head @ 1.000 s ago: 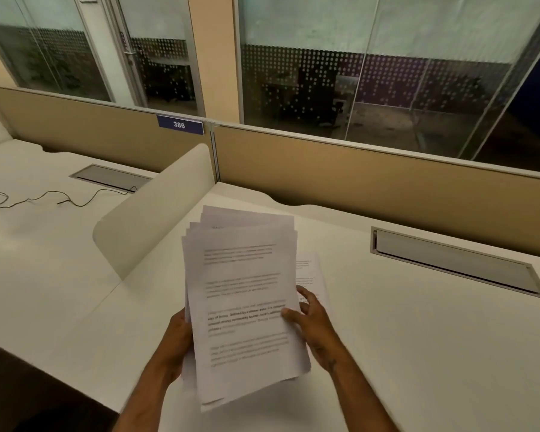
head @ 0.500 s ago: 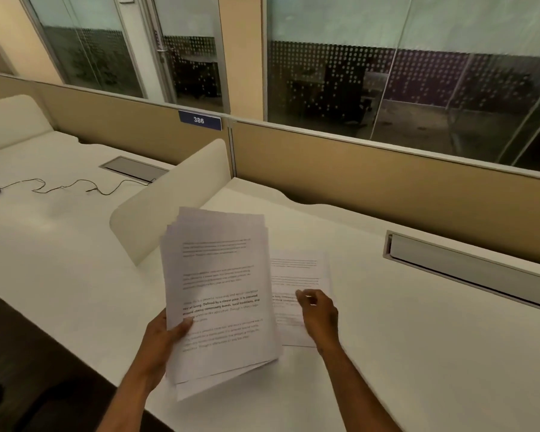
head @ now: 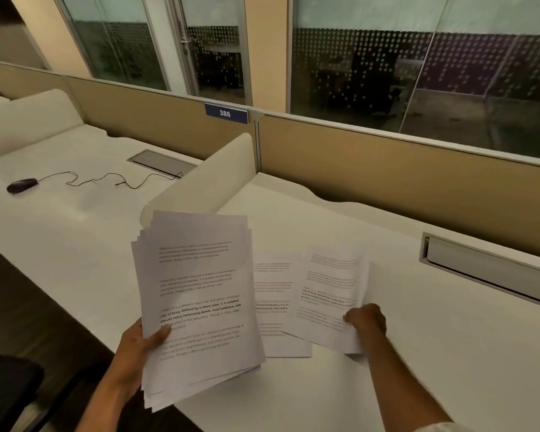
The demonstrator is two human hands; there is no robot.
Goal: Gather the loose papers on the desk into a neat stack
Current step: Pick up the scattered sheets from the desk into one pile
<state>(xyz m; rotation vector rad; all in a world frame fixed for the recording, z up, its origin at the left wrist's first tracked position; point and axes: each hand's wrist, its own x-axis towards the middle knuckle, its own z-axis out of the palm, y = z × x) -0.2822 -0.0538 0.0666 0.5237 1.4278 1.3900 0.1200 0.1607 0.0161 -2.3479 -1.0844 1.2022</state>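
My left hand (head: 138, 344) grips a thick, slightly fanned stack of printed papers (head: 197, 294) by its lower left edge and holds it tilted above the white desk (head: 387, 353). My right hand (head: 367, 319) pinches the lower right edge of a single printed sheet (head: 329, 294), which is raised off the desk. Another loose sheet (head: 276, 307) lies flat on the desk between the stack and the raised sheet, partly covered by both.
A curved white divider (head: 206, 179) stands just behind the stack. A beige partition (head: 387, 169) runs along the back of the desk. A cable slot (head: 487, 269) is at the right. On the neighbouring desk lie a black mouse (head: 21, 184) and its cable.
My right hand let go of the stack, reached to a loose sheet on the desk and lifted it to the right. The view shifted right, bringing the mouse into sight.
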